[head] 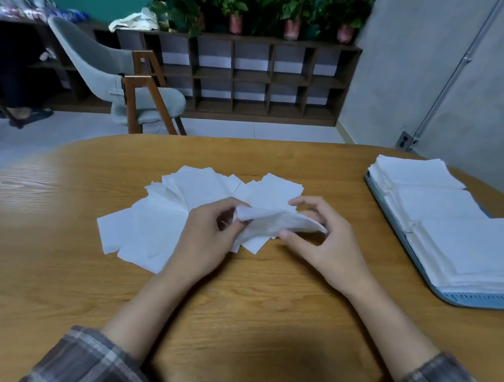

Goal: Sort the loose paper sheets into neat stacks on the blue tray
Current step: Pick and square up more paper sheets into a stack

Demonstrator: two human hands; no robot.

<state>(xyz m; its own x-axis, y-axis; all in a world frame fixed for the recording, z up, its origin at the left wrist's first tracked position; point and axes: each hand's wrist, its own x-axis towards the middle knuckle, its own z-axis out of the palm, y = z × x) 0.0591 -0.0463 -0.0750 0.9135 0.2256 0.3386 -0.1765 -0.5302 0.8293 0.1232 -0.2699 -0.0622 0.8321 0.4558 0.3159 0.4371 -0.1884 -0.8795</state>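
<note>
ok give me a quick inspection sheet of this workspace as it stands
surface: wooden table with a rounded far edge
job's things: loose sheets fanned out at the centre; held sheet bent above them; blue tray at right carrying three stacks
clutter: nothing seen
hands: left hand and right hand each pinch an end of the held sheet
cables: nothing seen loose; wall conduit runs down to a socket
surroundings: chair, shelf and potted plants beyond the table
</note>
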